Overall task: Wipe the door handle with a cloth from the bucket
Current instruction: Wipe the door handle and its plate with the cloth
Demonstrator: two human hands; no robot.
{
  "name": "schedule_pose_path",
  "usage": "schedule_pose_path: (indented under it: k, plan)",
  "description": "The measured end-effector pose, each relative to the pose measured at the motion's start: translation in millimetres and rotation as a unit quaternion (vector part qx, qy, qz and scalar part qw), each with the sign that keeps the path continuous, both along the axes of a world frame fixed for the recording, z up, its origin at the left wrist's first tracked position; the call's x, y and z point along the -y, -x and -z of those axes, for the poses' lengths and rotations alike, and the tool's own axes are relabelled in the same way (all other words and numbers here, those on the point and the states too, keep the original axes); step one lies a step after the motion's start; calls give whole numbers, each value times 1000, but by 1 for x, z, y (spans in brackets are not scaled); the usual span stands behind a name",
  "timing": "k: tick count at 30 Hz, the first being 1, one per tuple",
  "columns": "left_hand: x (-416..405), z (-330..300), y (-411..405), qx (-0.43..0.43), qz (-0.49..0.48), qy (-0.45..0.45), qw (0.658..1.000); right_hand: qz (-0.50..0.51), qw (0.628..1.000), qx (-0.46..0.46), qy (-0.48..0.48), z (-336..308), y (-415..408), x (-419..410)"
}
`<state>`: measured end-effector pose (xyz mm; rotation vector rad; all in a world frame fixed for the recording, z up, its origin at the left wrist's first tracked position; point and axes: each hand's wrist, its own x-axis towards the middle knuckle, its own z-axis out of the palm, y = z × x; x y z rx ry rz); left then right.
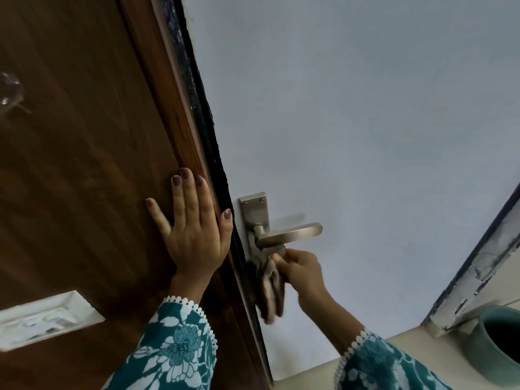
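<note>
A silver lever door handle [292, 233] on a metal backplate [254, 213] sits on the pale blue door. My right hand [302, 270] is just under the lever, shut on a grey-brown cloth [271, 288] that hangs down and touches the base of the handle and the lower backplate. My left hand [194, 220] lies flat with fingers spread against the brown wooden panel [84, 164] left of the door's edge. The teal bucket [498, 342] stands on the floor at the lower right, only partly in view.
A white switch plate [47, 319] is set into the wooden panel at lower left. A clear round knob [9, 92] shows at the far left. A worn white and dark frame [478, 271] runs diagonally at right, above the light floor [394, 350].
</note>
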<state>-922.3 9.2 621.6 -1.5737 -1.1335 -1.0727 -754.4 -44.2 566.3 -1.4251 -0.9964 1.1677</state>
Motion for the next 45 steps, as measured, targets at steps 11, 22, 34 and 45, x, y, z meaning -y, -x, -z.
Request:
schedule_pose_path:
  k: [11, 22, 34, 45]
  plan:
    - [3, -1, 0, 11, 21, 3, 1000, 65, 734, 549, -394, -41, 0, -18]
    - [3, -1, 2, 8, 18, 12, 1000, 7, 628, 658, -415, -4, -8, -39]
    - [4, -1, 1, 16, 27, 13, 999, -96, 625, 685, -363, -25, -71, -57]
    - [5, -2, 2, 18, 30, 25, 999, -261, 710, 634, -159, -62, -95, -63]
